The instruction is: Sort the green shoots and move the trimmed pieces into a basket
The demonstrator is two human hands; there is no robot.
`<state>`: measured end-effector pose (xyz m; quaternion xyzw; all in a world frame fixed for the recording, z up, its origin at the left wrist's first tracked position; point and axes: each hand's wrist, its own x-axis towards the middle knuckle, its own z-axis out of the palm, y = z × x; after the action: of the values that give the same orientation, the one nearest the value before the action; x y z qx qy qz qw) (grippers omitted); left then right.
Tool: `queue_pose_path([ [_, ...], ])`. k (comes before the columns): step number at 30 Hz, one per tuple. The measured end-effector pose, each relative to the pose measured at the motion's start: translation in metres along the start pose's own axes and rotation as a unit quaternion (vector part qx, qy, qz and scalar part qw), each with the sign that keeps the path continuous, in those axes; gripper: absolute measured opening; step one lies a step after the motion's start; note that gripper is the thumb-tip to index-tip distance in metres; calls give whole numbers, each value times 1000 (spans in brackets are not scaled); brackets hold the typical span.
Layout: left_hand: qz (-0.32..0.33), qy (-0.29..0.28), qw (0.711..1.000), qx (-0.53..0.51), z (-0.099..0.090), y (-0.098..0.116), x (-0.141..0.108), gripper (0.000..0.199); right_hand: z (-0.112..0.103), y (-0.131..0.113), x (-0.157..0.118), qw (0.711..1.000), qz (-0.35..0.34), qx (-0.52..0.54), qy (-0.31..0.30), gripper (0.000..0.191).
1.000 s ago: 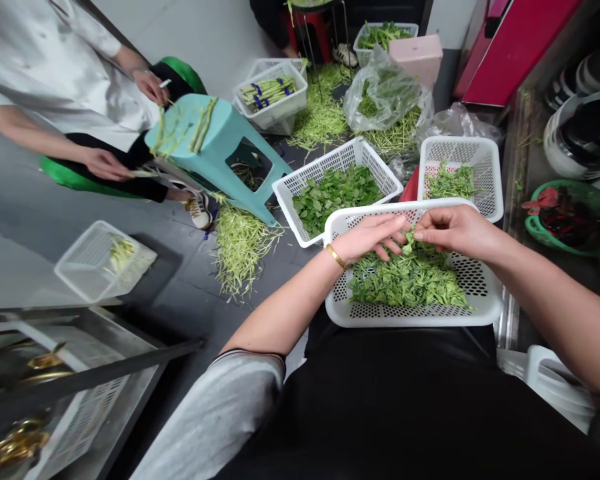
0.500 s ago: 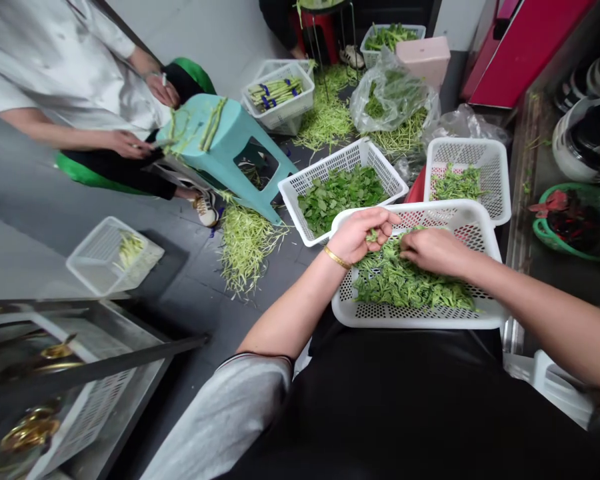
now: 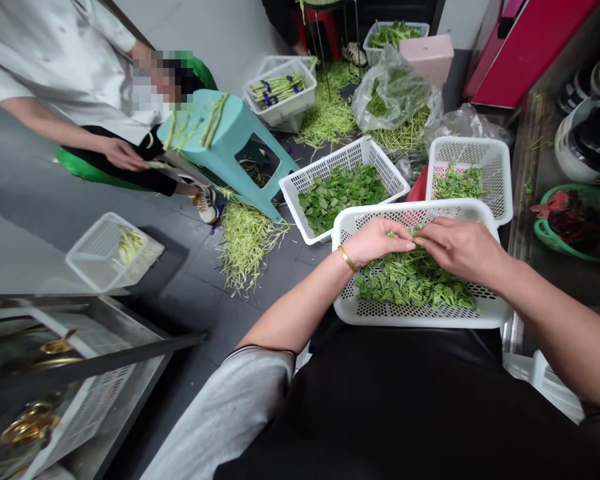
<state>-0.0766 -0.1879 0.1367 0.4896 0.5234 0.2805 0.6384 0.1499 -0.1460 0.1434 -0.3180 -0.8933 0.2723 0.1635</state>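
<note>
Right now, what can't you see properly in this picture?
All in the head view:
Pinched green bit: too small, mostly hidden by fingers.
Floor of the nearest basket: partly covered by leafy greens.
Co-worker's upper hand: blurred into blocks.
Far person: upper body cut off by the top edge.

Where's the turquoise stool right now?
The turquoise stool is left of centre in the head view, between the co-worker in white and the white basket of leaves.
</note>
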Motion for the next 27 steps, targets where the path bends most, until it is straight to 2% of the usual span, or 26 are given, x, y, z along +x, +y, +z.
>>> queue_pose_path([
  [1, 75, 16, 994, 72, 1, -2, -1, 13, -5, -3, 0, 1000, -13, -17, -13, 33],
  [2, 160, 27, 976, 143, 3, -4, -2, 14, -9, -5, 1, 999, -25, -4, -28, 32],
  [4, 323, 47, 911, 252, 7, -8, -4, 18, -13, -10, 2, 991, -23, 123, -49, 34],
  [5, 387, 69, 874, 284, 9, -9, -6, 21, -11, -13, 3, 974, -2, 221, -39, 35],
  [7, 470, 135, 813, 317, 14, -11, -7, 25, -1, -18, 5, 910, 76, 408, 9, 37],
  [8, 489, 168, 792, 324, 16, -12, -8, 25, 6, -20, 5, 874, 116, 471, 31, 38],
  [9, 495, 195, 784, 321, 17, -12, -8, 25, 14, -21, 4, 851, 147, 503, 43, 38],
  [10, 488, 215, 791, 300, 16, -12, -8, 24, 21, -20, 3, 851, 165, 497, 37, 37],
  [11, 468, 229, 814, 257, 14, -11, -8, 23, 26, -18, 2, 876, 170, 451, 18, 35],
  [13, 376, 238, 889, 109, 6, -7, -7, 25, 32, -13, -2, 955, 156, 252, -35, 23],
  [14, 313, 230, 921, 15, 0, -5, -6, 29, 32, -10, -4, 979, 142, 123, -73, 16],
  [15, 250, 213, 941, -79, -5, -2, -6, 33, 32, -7, -5, 985, 129, 0, -117, 16],
  [16, 196, 189, 948, -163, -9, 2, -6, 37, 32, -5, -6, 974, 119, -103, -165, 22],
  [18, 129, 141, 938, -288, -16, 9, -6, 42, 31, -2, -5, 936, 105, -227, -248, 32],
  [20, 100, 108, 926, -347, -18, 14, -6, 42, 28, 1, -1, 920, 96, -263, -274, 35],
  [22, 73, 83, 931, -348, -16, 17, -6, 39, 19, 5, 3, 934, 87, -233, -255, 28],
  [25, 15, 60, 961, -268, -8, 17, -5, 31, 1, 10, 8, 975, 53, -111, -183, 14],
  [27, -29, 45, 978, -204, -1, 17, -5, 30, -8, 9, 8, 993, 32, -23, -110, 14],
])
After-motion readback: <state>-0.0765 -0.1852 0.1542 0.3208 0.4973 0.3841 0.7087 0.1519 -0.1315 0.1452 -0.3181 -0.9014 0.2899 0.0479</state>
